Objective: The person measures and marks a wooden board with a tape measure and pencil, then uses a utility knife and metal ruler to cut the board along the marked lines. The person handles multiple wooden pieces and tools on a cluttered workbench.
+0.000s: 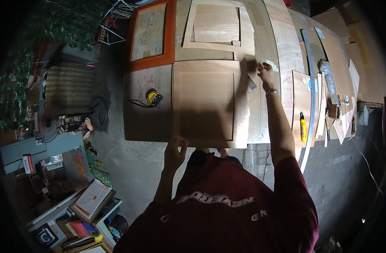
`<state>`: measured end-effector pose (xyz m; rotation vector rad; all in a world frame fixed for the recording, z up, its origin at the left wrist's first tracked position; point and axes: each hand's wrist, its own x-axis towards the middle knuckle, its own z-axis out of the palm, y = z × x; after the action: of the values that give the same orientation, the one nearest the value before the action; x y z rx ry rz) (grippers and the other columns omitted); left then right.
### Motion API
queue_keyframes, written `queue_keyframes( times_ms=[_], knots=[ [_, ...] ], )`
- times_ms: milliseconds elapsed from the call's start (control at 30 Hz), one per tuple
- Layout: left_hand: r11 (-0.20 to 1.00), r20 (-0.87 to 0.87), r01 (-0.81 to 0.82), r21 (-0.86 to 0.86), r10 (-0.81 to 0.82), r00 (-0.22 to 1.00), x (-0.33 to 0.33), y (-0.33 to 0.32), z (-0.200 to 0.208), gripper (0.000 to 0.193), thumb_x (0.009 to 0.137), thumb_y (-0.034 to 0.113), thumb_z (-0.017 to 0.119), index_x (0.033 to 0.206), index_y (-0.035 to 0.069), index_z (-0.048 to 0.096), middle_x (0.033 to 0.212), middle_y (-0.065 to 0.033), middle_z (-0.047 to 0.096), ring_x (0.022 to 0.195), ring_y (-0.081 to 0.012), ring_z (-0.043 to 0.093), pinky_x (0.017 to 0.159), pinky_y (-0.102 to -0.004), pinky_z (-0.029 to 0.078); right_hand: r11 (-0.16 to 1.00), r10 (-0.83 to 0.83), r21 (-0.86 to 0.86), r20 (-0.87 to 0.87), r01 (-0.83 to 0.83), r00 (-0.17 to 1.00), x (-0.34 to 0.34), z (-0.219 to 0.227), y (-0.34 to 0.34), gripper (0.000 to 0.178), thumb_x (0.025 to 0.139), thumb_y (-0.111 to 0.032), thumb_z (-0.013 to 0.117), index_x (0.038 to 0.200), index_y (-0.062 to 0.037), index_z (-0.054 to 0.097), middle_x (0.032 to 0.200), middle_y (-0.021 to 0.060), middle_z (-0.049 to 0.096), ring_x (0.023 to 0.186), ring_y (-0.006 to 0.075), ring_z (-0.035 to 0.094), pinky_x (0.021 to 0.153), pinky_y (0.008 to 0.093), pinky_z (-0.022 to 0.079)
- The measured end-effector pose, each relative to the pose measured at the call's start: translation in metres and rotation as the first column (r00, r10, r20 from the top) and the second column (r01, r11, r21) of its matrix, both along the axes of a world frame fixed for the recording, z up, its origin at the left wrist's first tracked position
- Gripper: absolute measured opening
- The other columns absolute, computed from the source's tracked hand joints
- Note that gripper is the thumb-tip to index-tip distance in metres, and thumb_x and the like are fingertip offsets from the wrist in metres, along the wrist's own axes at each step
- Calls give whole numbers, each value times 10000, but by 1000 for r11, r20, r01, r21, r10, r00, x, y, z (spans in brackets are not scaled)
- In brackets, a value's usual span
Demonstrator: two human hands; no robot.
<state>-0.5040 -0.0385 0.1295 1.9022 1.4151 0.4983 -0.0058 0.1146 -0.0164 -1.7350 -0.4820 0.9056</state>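
Observation:
A light wooden frame panel (204, 103) with a recessed middle lies flat on the worktable in front of me. My left hand (175, 152) is at its near left edge, thumb and fingers curled together; whether they grip anything is hidden. Out to the right, my right hand (266, 76) is beyond the panel's right side, its fingers bent and drawn together. What these fingers hold, if anything, is too small to make out. A small dark grey patch (252, 86) lies beside the panel, left of that hand, partly in shadow.
Left of the panel lies a yellow and black tape measure (153, 98). Farther off are an orange-brown frame (169, 31) and another pale wooden frame (245, 25). To the right are a yellow utility knife (303, 128), a long metal straightedge (312, 88) and several thin boards.

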Motion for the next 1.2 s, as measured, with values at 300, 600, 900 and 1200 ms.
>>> queue_keyframes(
  times_ms=[300,600,900,1200],
  knots=[
    [806,-101,585,88,-577,811,12,37,-51,412,851,173,749,1222,61,608,1248,-122,587,1158,-334,572,1018,-453,459,997,-40,-68,96,46,995,54,-35,89,417,889,-308,735,1069,68,718,977,133,710,837,212,637,682,355,497],
    [699,-170,710,91,-691,702,19,21,-92,324,778,190,735,1032,66,575,1026,-131,568,1004,-307,584,854,-435,477,942,-74,292,-303,166,950,6,96,90,227,965,-128,653,1100,54,635,991,148,677,980,312,713,808,445,652],
    [786,-224,595,168,-557,799,25,19,13,449,835,387,769,1122,74,627,1021,-126,611,974,-329,638,821,-459,503,682,-389,624,-131,381,912,67,177,-130,219,1029,-111,588,1214,4,598,882,2,597,843,143,613,887,354,575],
    [743,32,294,602,-390,920,-1,18,97,494,1010,451,494,1144,-13,600,1000,-184,626,862,-380,618,738,-480,484,721,-570,501,36,479,821,35,193,-384,353,1077,-96,498,1407,31,495,938,6,573,815,80,563,770,283,563]
  ],
)
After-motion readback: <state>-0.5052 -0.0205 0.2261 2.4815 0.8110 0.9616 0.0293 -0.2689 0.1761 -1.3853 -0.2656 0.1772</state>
